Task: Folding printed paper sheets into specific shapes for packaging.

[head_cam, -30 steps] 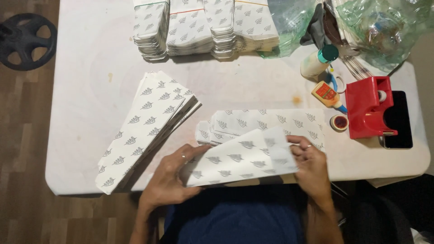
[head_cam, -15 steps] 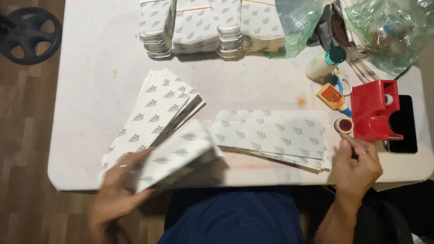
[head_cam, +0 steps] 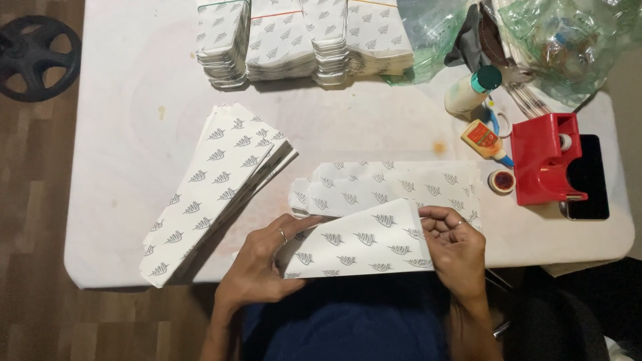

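Note:
My left hand (head_cam: 262, 259) and my right hand (head_cam: 456, 249) hold a white paper sheet with a grey leaf pattern (head_cam: 361, 242) at the table's near edge. The sheet is folded over into a tapered shape. The left hand grips its left end, the right hand pinches its right end. Just behind it lies a flat stack of the same patterned sheets (head_cam: 394, 184). To the left lies a fanned pile of folded patterned pieces (head_cam: 217, 184), set on a slant.
Bundles of finished patterned bags (head_cam: 301, 37) stand at the white table's (head_cam: 134, 134) far edge. On the right are a red tape dispenser (head_cam: 545, 160), glue bottles (head_cam: 481, 139), a small tape roll (head_cam: 501, 181), a dark phone (head_cam: 590, 180) and plastic bags (head_cam: 555, 40). A black wheel (head_cam: 37, 57) lies on the floor.
My left hand laid a folded piece on the left pile and came back. Both hands have taken up a fresh sheet from the flat stack and folded it over.

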